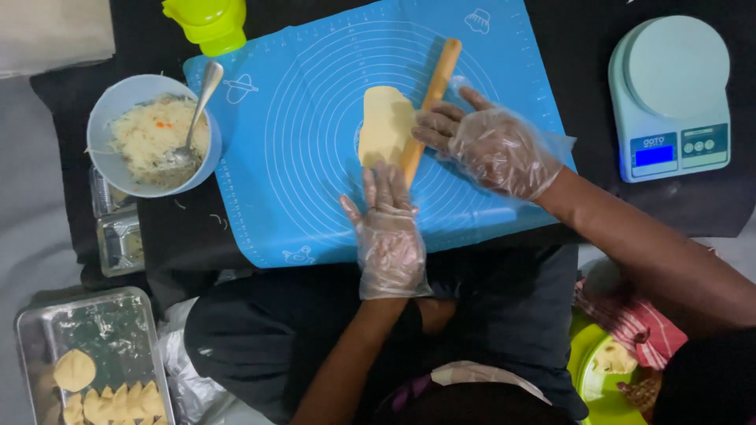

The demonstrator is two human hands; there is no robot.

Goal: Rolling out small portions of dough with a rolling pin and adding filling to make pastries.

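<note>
A flattened piece of pale yellow dough [385, 124] lies in the middle of a blue silicone mat [299, 181] printed with circles. A wooden rolling pin [431, 98] rests slantwise along the dough's right edge. My left hand [388, 228], in a clear plastic glove, lies flat with its fingertips on the pin's near end, just below the dough. My right hand [492, 145], also gloved, presses flat on the pin's middle, fingers pointing left toward the dough. Both hands are spread open on the pin, not gripping it.
A light blue bowl [118, 98] of shredded filling with a metal spoon [201, 102] stands left of the mat. A metal tray [102, 330] with several folded dumplings sits at bottom left. A kitchen scale [673, 94] is at the right, a green container [209, 24] at the top, a green plate [602, 378] at bottom right.
</note>
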